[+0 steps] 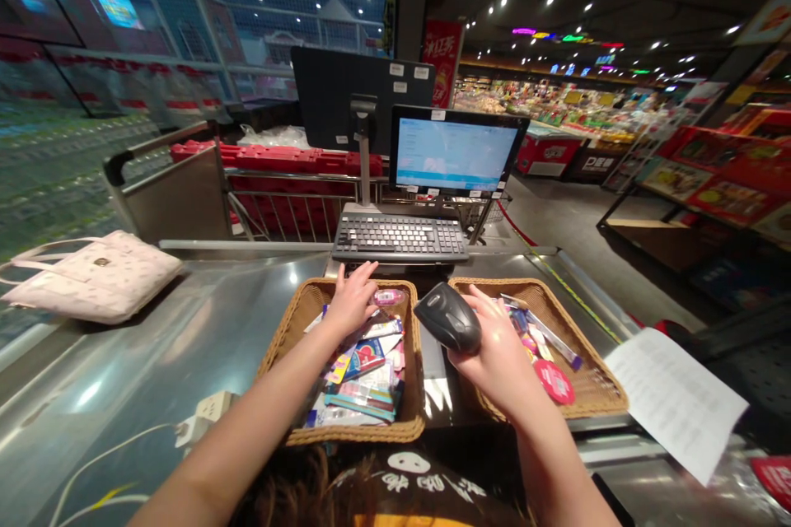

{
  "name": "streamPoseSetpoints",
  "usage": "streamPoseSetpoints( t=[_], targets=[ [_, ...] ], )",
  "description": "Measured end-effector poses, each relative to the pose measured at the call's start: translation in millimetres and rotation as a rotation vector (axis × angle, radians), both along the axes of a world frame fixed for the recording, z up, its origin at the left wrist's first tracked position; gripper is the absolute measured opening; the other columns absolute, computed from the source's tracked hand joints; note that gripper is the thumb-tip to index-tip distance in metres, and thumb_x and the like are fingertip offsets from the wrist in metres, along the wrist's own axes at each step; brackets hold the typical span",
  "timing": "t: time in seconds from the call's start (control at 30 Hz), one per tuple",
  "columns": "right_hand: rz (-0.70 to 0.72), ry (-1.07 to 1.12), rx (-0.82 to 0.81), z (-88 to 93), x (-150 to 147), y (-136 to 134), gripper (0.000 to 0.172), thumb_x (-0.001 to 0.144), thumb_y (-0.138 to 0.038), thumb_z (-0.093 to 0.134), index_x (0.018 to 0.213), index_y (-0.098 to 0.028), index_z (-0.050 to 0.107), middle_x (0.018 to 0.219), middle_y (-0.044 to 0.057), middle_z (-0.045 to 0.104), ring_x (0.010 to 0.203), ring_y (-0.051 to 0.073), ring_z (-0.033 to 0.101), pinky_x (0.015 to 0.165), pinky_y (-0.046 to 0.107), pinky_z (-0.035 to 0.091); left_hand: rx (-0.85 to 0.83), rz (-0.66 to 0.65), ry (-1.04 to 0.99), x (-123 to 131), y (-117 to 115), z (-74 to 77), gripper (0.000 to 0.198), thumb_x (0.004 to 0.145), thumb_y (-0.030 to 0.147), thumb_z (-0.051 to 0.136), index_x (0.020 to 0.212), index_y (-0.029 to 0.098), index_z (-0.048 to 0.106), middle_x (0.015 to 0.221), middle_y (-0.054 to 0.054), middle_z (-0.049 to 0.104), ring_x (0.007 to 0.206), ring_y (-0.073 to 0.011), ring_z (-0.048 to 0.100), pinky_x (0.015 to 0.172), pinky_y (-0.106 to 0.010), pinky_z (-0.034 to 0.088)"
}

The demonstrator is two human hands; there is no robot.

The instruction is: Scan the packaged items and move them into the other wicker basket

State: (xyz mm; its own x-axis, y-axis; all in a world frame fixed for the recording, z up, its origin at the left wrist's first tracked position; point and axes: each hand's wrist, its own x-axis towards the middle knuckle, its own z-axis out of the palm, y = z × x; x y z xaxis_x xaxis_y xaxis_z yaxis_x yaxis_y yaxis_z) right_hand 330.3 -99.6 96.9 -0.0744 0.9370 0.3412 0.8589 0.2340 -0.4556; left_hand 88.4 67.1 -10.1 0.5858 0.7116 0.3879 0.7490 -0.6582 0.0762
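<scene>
My right hand [494, 338] is wrapped round the grip of a black barcode scanner [450, 318], whose head points left between two woven baskets. Over the upper part of the left basket [278, 346] is my left hand [355, 296], fingers spread, beside a small pink package [389, 296]. Whether its fingertips touch that package I cannot tell. Small packets in several colours fill this basket, among them a blue and red one [364, 358]. In the right basket [596, 362], partly behind my right hand, lie a round red item [554, 381] and a long thin purple-ended pack [559, 343].
A black keyboard [401, 235] and a lit monitor [457, 152] stand beyond the baskets. On the metal counter [216, 321] are a pale handbag [102, 276] and a white power strip [210, 416] with cables. A printed paper sheet [676, 399] lies at the right.
</scene>
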Motion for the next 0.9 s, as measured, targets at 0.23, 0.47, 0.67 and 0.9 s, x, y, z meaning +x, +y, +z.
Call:
streamPoseSetpoints(
  t=[0.23,0.47,0.67,0.9],
  targets=[
    [0.009,0.02,-0.02,-3.7,8.7,-1.0,0.046,0.07,-0.012,0.059,0.114,-0.021,0.067,0.125,0.009,0.066,0.138,0.038,0.043,0.117,0.064,0.025,-0.07,0.005,0.078,7.4,3.6,-20.1,0.009,0.081,0.023,0.069,0.088,0.018,0.067,0.154,-0.017,0.041,0.144,-0.0338,0.036,0.116,-0.069,0.014],
    [0.004,0.075,-0.052,-9.1,27.4,-6.7,0.05,0.068,-0.012,0.061,0.117,-0.022,0.066,0.128,0.009,0.064,0.137,0.035,0.045,0.118,0.06,0.028,-0.107,0.041,0.12,18.9,10.2,-31.1,0.009,0.083,0.021,0.063,0.085,0.018,0.071,0.152,-0.019,0.044,0.143,-0.0389,0.036,0.113,-0.072,0.014],
    [-0.094,0.083,-0.04,-14.1,56.7,-15.3,0.049,0.069,-0.015,0.063,0.118,-0.023,0.064,0.126,0.009,0.066,0.136,0.035,0.047,0.118,0.062,0.026,-0.031,-0.07,0.06,69.7,4.5,7.6,0.022,0.087,0.027,0.06,0.104,0.02,0.071,0.152,-0.019,0.043,0.143,-0.037,0.036,0.114,-0.072,0.017],
    [-0.337,0.068,0.016,-16.4,121.1,-35.1,0.048,0.074,-0.025,0.062,0.121,-0.018,0.06,0.131,0.015,0.063,0.138,0.037,0.045,0.116,0.066,0.025,-0.007,-0.286,-0.009,180.7,-13.5,36.7,0.047,0.086,0.044,0.067,0.123,0.018,0.063,0.158,-0.021,0.033,0.148,-0.0366,0.027,0.117,-0.067,0.016]
  ],
)
